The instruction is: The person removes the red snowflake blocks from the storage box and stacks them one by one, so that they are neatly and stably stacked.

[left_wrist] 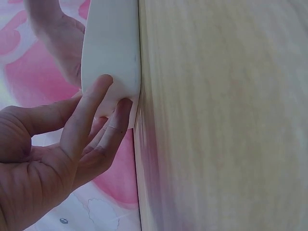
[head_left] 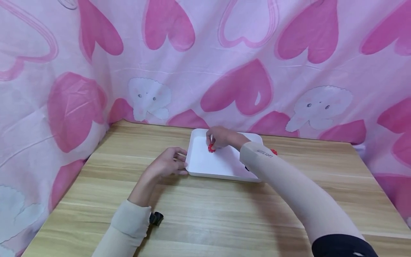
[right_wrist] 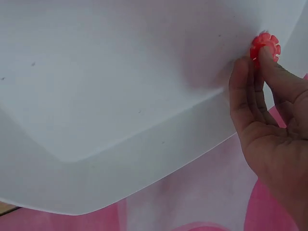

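Note:
A white rectangular tray (head_left: 221,162) lies on the wooden table. My right hand (head_left: 219,137) is over its inside and pinches a small red flower-shaped plastic disc (head_left: 211,148) between thumb and fingers. In the right wrist view the notched rim of the red disc (right_wrist: 265,47) shows around the thumb tip. My left hand (head_left: 170,162) is at the tray's left side. Its extended fingertips touch the outer wall of the tray (left_wrist: 113,48), seen up close in the left wrist view.
Another red piece (head_left: 274,152) shows just past my right sleeve, partly hidden by it. The wooden table (head_left: 199,221) stretches toward me. A pink curtain (head_left: 183,82) with hearts hangs behind the table and along its left side.

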